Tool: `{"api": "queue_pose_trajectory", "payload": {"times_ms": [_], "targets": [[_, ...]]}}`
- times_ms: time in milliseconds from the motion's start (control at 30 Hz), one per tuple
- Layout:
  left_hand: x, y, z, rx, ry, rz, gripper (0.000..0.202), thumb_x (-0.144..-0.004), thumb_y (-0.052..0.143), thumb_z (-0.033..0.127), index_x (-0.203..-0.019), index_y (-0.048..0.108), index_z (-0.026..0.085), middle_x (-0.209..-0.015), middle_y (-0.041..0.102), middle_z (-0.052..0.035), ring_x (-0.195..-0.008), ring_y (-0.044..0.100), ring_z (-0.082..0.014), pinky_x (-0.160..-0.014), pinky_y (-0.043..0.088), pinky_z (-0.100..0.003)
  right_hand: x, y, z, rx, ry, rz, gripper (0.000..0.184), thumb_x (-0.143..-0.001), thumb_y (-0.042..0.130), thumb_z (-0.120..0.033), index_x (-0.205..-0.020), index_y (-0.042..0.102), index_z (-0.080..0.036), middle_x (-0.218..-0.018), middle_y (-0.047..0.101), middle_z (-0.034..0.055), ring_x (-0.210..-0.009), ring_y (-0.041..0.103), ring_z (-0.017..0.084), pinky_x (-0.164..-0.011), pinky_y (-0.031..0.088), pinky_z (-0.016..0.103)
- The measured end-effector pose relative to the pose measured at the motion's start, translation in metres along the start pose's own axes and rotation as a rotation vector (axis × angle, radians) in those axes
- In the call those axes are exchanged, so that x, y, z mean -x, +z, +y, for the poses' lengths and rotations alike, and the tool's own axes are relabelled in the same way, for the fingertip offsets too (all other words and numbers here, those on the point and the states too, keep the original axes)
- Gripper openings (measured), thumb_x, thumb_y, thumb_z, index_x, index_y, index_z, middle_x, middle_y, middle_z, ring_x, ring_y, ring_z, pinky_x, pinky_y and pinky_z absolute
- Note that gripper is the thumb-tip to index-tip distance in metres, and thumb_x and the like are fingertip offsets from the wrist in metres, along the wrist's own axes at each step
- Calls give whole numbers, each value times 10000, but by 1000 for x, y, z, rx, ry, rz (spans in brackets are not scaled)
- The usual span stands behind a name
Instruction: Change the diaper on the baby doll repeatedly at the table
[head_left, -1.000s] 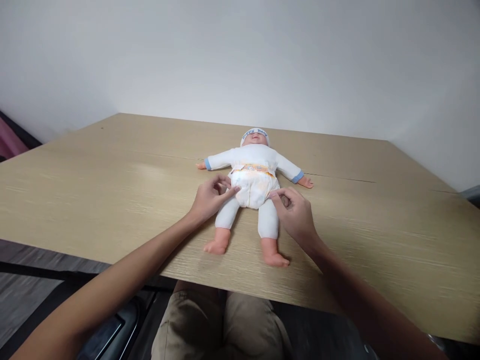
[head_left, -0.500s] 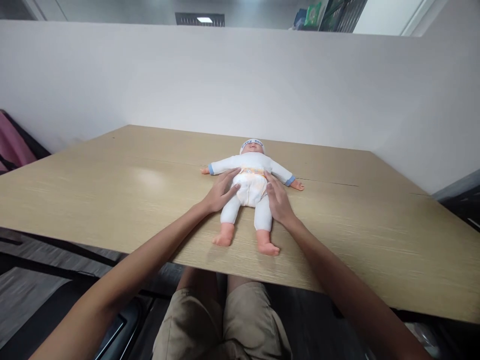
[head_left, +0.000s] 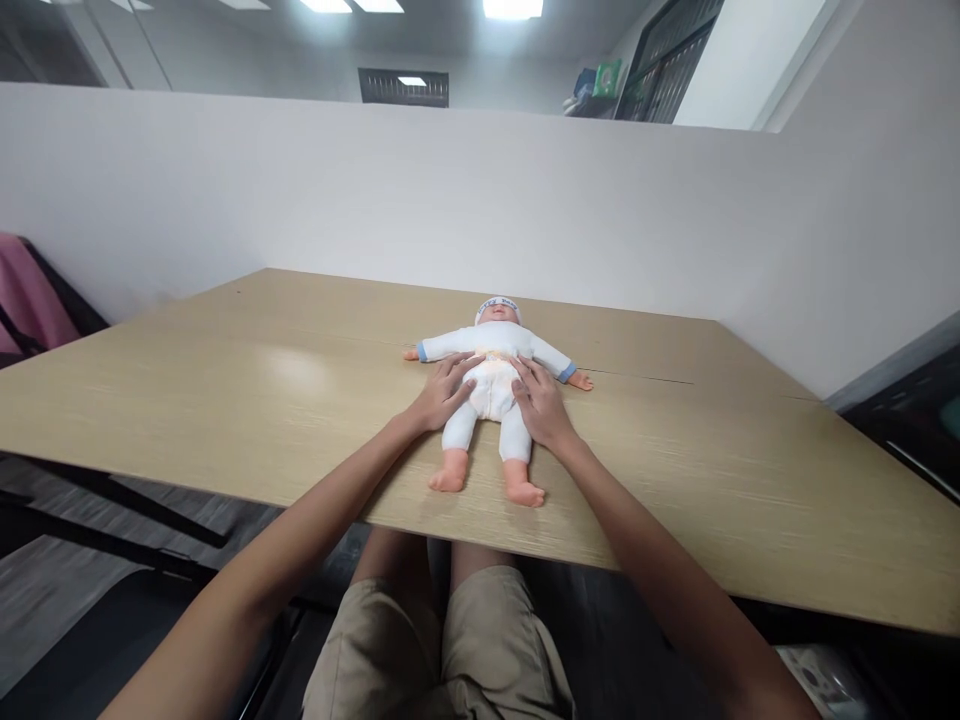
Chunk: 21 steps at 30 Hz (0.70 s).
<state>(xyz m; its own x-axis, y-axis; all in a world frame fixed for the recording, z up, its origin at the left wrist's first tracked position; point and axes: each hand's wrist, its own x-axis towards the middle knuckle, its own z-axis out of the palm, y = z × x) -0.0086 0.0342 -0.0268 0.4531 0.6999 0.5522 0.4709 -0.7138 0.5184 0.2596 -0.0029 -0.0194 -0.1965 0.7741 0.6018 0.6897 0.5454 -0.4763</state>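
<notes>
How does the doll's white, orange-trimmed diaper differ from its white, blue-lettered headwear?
The diaper is larger than the headwear. The diaper shows orange trim; the headwear, blue lettering. The left hand and right hand touch the diaper, not the headwear. Both are mostly white, on the doll.

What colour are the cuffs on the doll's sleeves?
Blue. The doll has blue cuffs on both sleeves, shown in the head view.

Doll suit (head_left: 501,338) is plain white with light blue cuffs (head_left: 568,372), feet (head_left: 450,470) orange-pink, cap (head_left: 498,301) white with blue lettering. Diaper (head_left: 492,397) is white, waistband (head_left: 493,356) printed orange-yellow. Table (head_left: 300,430) is tan wood grain, shorts (head_left: 491,625) khaki, wall (head_left: 420,190) pale grey, left-edge cloth (head_left: 26,290) pink
</notes>
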Motion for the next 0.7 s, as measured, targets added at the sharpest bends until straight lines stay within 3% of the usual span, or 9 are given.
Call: {"api": "queue_pose_trajectory", "payload": {"times_ms": [200, 333, 467, 567, 700], "targets": [[3, -5, 10, -62, 2, 15, 644, -1188, 271, 539, -1716, 494, 246, -1777, 468, -139, -1662, 399, -302, -1398, 252, -524, 4, -5, -2, 1, 9, 22, 694, -1176, 260, -622, -1708, 530, -267, -1789, 473, 130, -1664, 409, 304, -1390, 301, 555], [7, -11, 3, -87, -1, 165, 639, -1181, 291, 510, -1686, 491, 174, -1706, 544, -179, -1603, 464, -295, -1365, 298, -503, 11, -22, 19, 58, 50, 161, 691, -1183, 218, -584, -1705, 517, -242, -1724, 548, 157, -1601, 476, 296, -1355, 328, 567], [2, -19, -24, -228, -64, 227, 634, -1130, 430, 548, -1624, 522, 162, -1641, 595, -207, -1506, 521, -365, -1308, 330, -569, 14, -42, 64, 302, 166, 240, 693, -1145, 330, -594, -1634, 587, -177, -1563, 657, 219, -1456, 558, 376, -1258, 402, 618], [-12, -28, -52, -330, -127, 189, 634, -1087, 498, 580, -1565, 565, 169, -1643, 586, -222, -1483, 502, -418, -1274, 334, -609, 9, -51, 93, 433, 174, 176, 724, -1087, 472, -586, -1618, 577, -105, -1570, 631, 272, -1437, 548, 422, -1220, 425, 630], [-37, -33, -81, -400, -161, 108, 683, -1021, 560, 674, -1502, 602, 190, -1573, 629, -228, -1436, 505, -446, -1225, 359, -617, -9, -49, 109, 503, 124, 86, 705, -1045, 568, -555, -1601, 573, -123, -1564, 636, 268, -1423, 544, 441, -1184, 438, 621]]}}
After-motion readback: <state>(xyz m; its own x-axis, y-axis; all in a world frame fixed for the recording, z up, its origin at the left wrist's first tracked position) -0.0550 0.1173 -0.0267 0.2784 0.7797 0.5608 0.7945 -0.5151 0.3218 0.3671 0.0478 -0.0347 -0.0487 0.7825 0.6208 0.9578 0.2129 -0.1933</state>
